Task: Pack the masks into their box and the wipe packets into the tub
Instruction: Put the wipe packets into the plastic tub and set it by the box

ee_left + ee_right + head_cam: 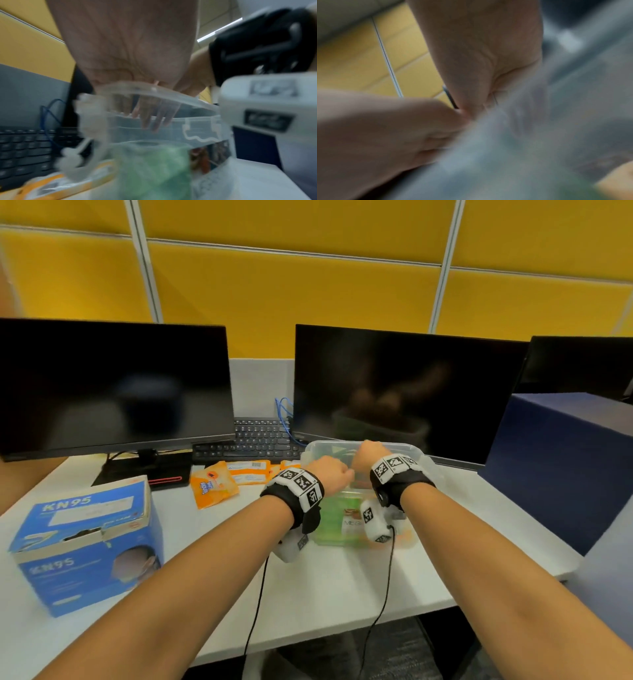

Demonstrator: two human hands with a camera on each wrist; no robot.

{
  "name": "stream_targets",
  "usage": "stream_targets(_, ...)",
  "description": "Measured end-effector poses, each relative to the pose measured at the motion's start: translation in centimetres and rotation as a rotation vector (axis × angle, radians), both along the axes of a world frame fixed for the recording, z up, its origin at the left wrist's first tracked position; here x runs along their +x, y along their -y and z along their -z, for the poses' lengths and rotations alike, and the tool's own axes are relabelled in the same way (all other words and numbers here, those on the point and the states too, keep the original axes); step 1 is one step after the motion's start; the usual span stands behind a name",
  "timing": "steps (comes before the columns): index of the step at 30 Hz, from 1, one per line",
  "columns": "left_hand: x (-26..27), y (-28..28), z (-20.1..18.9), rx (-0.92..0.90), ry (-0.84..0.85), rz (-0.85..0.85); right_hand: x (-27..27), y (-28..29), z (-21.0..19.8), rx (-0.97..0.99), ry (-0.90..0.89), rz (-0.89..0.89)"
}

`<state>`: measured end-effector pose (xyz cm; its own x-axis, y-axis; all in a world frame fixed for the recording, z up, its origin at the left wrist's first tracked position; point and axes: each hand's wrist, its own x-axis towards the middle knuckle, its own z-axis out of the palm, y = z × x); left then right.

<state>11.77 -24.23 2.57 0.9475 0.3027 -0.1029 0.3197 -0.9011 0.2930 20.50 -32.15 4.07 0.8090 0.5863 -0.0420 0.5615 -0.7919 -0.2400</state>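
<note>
Clear plastic tub on the desk looks light and flexy, so I've got my left hand and right hand curled over its lid, orange wipe packets just beside it.

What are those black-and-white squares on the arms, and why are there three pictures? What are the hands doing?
Those are a person's two arms wearing wristbands with little cameras and patterned squares. One picture comes from a camera on the head, looking down at the desk. The other two come from the wrists, so they look close and blurry.

The left hand and the right hand are both over a clear plastic tub with green packets inside. The fingers reach down into it, but I cannot tell what they hold.

Orange wipe packets lie on the desk beside the tub. A blue mask box stands on the left. Behind are dark screens and a keyboard.
</note>
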Motion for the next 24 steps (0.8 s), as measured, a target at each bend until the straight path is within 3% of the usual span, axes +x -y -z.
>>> stream_targets(4,-2.6,-5.1,-0.9,0.032,0.253,-0.065,-2.8,-6.3,-1.6,0.404,-0.097,-0.159)
stream_targets(8,-6.2,-12.2,0.8,-0.046,0.332,-0.289,-6.6,-12.2,-0.7,0.668,-0.079,-0.265)
stream_targets(10,-7.6,-15.0,2.5,-0.068,0.32,-0.439,-8.0,-14.4,1.0,0.599,-0.12,-0.333)
stream_targets(13,-8.5,-19.0,5.7,-0.093,0.169,-0.637,-8.2,-16.7,4.5,0.312,-0.229,-0.326)
stream_targets(18,-6.5,-23.9,11.5,-0.308,0.062,-0.845,-4.8,-16.6,9.3,0.094,-0.161,-0.03)
stream_targets(21,-5.1,-24.6,12.6,-0.392,0.035,-0.907,-3.0,-16.7,9.9,0.042,-0.135,0.14)
stream_targets(24,-4.3,-24.8,13.1,-0.396,0.025,-0.968,-1.4,-17.9,10.8,0.006,-0.011,0.174)
